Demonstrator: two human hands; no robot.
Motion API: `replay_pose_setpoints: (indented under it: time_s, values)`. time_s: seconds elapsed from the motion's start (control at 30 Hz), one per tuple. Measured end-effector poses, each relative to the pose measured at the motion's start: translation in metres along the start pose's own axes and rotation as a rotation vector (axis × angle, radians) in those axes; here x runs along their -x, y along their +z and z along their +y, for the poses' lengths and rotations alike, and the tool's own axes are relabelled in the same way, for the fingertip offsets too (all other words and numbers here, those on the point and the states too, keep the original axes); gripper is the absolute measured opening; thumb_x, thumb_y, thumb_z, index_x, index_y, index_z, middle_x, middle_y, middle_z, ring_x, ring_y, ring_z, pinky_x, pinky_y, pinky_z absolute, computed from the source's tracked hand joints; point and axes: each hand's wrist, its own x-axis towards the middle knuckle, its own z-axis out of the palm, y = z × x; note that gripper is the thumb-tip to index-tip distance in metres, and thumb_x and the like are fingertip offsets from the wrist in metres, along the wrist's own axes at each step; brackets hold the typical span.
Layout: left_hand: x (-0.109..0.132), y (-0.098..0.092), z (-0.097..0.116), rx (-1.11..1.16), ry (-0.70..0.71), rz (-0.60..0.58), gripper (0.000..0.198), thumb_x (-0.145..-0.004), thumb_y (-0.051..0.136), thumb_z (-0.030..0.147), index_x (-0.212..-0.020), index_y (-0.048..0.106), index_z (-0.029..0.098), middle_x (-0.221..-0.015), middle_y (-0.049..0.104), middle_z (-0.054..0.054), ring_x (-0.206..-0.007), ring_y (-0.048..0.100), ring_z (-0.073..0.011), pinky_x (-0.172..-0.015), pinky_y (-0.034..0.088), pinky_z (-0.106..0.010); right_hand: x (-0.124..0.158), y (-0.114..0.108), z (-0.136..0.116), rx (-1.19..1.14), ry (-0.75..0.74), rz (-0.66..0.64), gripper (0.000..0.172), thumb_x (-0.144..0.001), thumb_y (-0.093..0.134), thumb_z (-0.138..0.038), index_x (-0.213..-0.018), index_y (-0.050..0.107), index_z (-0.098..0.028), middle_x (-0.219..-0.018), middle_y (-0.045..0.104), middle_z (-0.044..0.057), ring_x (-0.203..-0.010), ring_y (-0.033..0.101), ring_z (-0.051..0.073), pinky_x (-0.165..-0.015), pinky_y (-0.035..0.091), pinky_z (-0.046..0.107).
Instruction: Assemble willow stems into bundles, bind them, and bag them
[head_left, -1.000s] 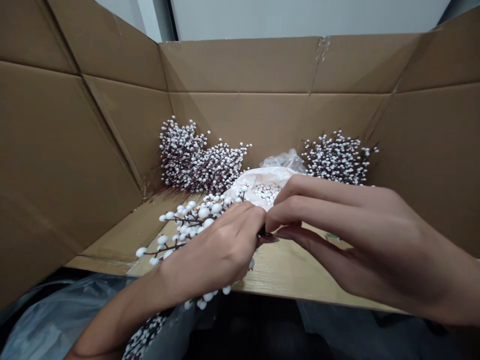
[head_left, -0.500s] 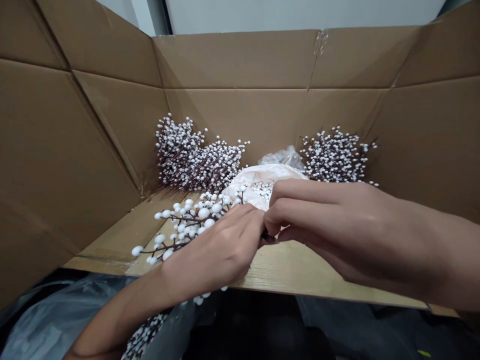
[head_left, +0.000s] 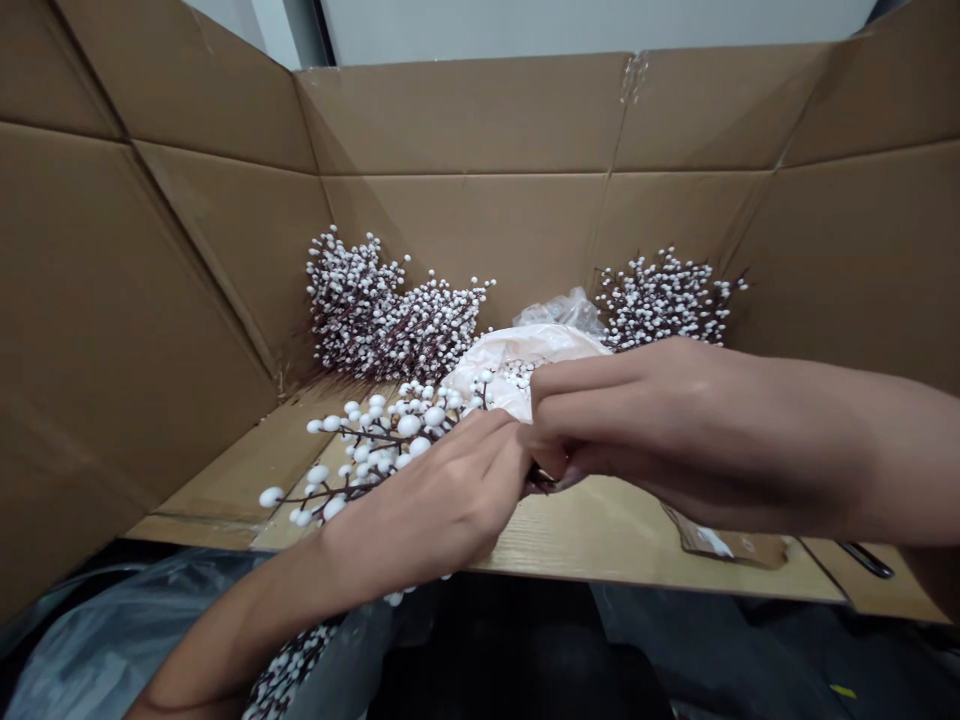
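Observation:
An artificial berry branch [head_left: 375, 445] with white berries on dark twigs fans out to the left above the wooden board. My left hand [head_left: 457, 495] is closed around its stem, back of the hand upward. Right against it, my right hand [head_left: 615, 400] is closed too, with fingers bent down on the dark stem end at the left fingertips. The fingertips are mostly hidden, so any small piece between them cannot be made out. Just behind the hands lies an open white plastic bag [head_left: 517, 345] with small white berries inside.
Cardboard walls [head_left: 465, 120] enclose the board [head_left: 570, 540] at the back and sides. Bunches of berry branches stand at back left [head_left: 397, 315] and back right [head_left: 664, 300]. A brown packet [head_left: 739, 545] and a dark metal tool [head_left: 866, 558] lie under my right forearm. Clear plastic [head_left: 127, 630] hangs at lower left.
My right wrist and forearm have risen slightly, uncovering the brown packet and the dark tool beneath. My left hand keeps its hold on the branch almost unmoved.

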Motion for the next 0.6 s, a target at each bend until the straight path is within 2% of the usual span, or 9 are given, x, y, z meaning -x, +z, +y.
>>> replay_pose_setpoints:
  time_s: [0.07,0.1,0.2,0.33,0.47,0.6]
  values:
    - [0.0,0.0,0.0,0.018,-0.028,-0.01,0.029,-0.094,0.028,0.005,-0.081,0.052,0.016,-0.077,0.063,-0.006,-0.074,0.057,-0.0178,-0.067,0.048,-0.028,-0.003,-0.002,0.0,0.044,-0.11,-0.192,0.022,-0.079,0.051,0.0,-0.078,0.054,-0.021,-0.079,0.058,-0.003,-0.069,0.052,0.01,-0.06,0.042,0.023]
    - [0.001,0.0,0.0,0.025,-0.045,-0.013,0.028,-0.093,0.028,0.005,-0.081,0.051,0.016,-0.077,0.063,-0.005,-0.074,0.057,-0.0178,-0.068,0.047,-0.028,-0.004,-0.003,-0.001,0.061,-0.135,-0.23,0.022,-0.079,0.05,0.001,-0.08,0.053,-0.021,-0.081,0.058,-0.002,-0.071,0.052,0.01,-0.061,0.042,0.023]
    - [0.002,0.001,0.0,0.037,-0.092,-0.01,0.024,-0.09,0.031,0.005,-0.081,0.049,0.018,-0.078,0.06,-0.004,-0.074,0.055,-0.0177,-0.067,0.047,-0.028,-0.003,-0.003,-0.002,0.067,-0.112,-0.16,0.02,-0.082,0.05,-0.001,-0.081,0.051,-0.021,-0.082,0.059,-0.002,-0.071,0.053,0.01,-0.06,0.041,0.023]
    - [0.002,0.001,0.0,0.053,-0.135,0.004,0.022,-0.086,0.032,0.002,-0.081,0.045,0.019,-0.076,0.057,-0.002,-0.071,0.052,-0.0173,-0.063,0.044,-0.028,0.0,0.001,-0.002,0.06,-0.119,-0.129,0.014,-0.089,0.048,-0.007,-0.085,0.05,-0.021,-0.084,0.057,-0.001,-0.073,0.052,0.01,-0.062,0.041,0.022]
    - [0.001,0.0,-0.001,0.079,-0.147,0.032,0.025,-0.078,0.032,-0.002,-0.082,0.044,0.019,-0.077,0.056,-0.003,-0.071,0.051,-0.0179,-0.064,0.043,-0.029,0.004,0.007,-0.003,0.088,-0.112,-0.041,0.017,-0.087,0.048,-0.004,-0.086,0.051,-0.02,-0.085,0.056,0.0,-0.072,0.051,0.011,-0.06,0.04,0.023]
    - [-0.001,0.0,0.0,0.173,-0.189,0.078,0.023,-0.078,0.034,-0.001,-0.081,0.041,0.021,-0.077,0.053,-0.001,-0.073,0.051,-0.0176,-0.063,0.042,-0.028,0.009,0.014,-0.01,0.127,-0.051,0.029,0.017,-0.087,0.046,-0.004,-0.085,0.05,-0.021,-0.086,0.054,0.001,-0.069,0.049,0.012,-0.056,0.039,0.024]
